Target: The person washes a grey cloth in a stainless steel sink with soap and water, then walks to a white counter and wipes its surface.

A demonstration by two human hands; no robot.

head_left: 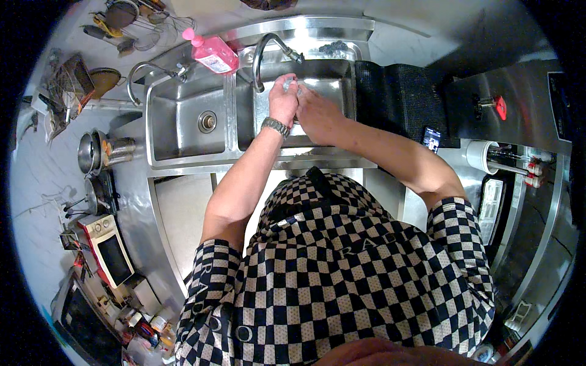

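Over the right basin of a stainless steel double sink (pixel 231 123), my left hand (pixel 283 103) and my right hand (pixel 318 112) meet, the fingers close together. My left hand, with a metal-banded watch (pixel 276 126) at its wrist, has a small clear, shiny thing or water (pixel 287 83) at its fingers; which of these cannot be told. The right hand's fingers touch or nearly touch the left. A curved faucet (pixel 262 55) rises behind the basin, its nozzle (pixel 295 56) just beyond the hands. Whether water runs is unclear.
A pink pump bottle (pixel 215 54) stands behind the divider. Another faucet (pixel 151 68) serves the left basin. Right of the sink lie a black textured mat (pixel 398 96) and a lit phone (pixel 431 139). Beyond are a white container (pixel 478 156) and, at left, a microwave (pixel 110 251).
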